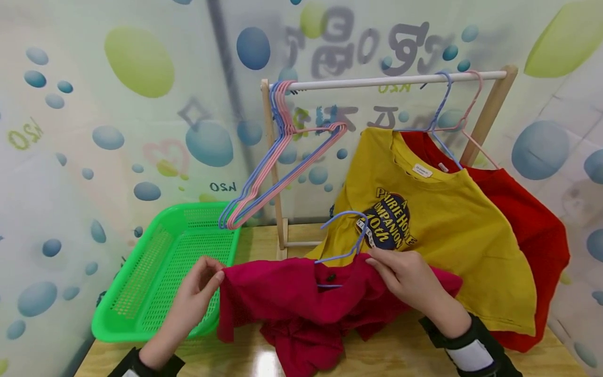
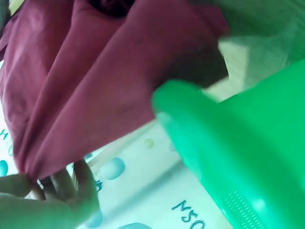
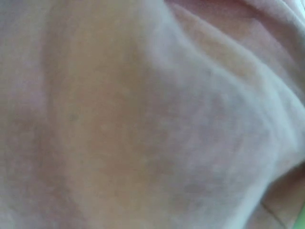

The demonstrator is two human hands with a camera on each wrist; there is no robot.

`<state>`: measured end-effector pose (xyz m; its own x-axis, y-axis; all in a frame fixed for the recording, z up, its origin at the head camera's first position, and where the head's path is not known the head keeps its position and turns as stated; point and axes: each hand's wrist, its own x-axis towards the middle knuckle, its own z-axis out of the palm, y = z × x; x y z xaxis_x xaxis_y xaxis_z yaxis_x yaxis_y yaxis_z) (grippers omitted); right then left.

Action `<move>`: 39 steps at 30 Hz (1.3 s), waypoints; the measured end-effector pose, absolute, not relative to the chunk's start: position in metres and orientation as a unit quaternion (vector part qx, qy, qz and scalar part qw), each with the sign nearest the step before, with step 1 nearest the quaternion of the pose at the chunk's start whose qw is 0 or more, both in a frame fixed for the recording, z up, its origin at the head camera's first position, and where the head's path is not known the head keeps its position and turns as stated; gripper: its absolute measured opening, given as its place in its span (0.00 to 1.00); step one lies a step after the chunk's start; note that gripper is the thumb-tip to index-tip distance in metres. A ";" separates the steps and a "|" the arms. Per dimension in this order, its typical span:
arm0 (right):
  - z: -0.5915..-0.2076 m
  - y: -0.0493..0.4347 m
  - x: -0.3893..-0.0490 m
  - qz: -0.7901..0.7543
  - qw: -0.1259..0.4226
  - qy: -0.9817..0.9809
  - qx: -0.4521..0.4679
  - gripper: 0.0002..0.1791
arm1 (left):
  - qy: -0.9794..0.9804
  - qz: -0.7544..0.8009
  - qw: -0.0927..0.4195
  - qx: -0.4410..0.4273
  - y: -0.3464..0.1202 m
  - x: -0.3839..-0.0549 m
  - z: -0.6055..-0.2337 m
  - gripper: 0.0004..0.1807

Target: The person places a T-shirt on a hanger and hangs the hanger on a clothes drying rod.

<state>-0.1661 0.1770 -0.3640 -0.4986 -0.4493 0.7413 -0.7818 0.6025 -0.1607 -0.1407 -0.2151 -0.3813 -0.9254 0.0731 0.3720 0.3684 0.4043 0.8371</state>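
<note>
A crimson shirt [image 1: 278,290] hangs between both hands above the table, with a blue hanger [image 1: 366,222] inside its neck and the hook standing out above the collar. With thumb and fingers, my left hand [image 1: 190,296] pinches the shirt's upper corner on the left. My right hand [image 1: 410,275] grips the collar area just right of the hook. In the left wrist view, the fingers of the left hand [image 2: 62,200] gather the edge of the shirt [image 2: 109,71] into folds. Blurred cloth [image 3: 143,119] fills the right wrist view, hiding the right hand there.
A green basket [image 1: 105,319] stands at the left. Behind, a rack with a white rail [image 1: 358,82] carries several pink and blue hangers [image 1: 249,193] on its left. A yellow T-shirt [image 1: 452,230] and a red shirt [image 1: 542,230] hang at its right, beside the right arm.
</note>
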 end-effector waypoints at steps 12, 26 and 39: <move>-0.371 0.177 -0.170 0.304 0.332 -0.794 0.409 0.12 | -0.911 -0.362 0.159 -0.116 -0.209 -0.167 -0.376 0.04; -0.367 0.166 -0.170 0.287 0.334 -0.808 0.391 0.10 | -0.904 -0.253 0.175 -0.296 -0.165 -0.142 -0.343 0.13; -0.366 0.153 -0.165 0.269 0.333 -0.824 0.371 0.08 | -0.900 -0.261 0.158 -0.313 -0.151 -0.145 -0.343 0.04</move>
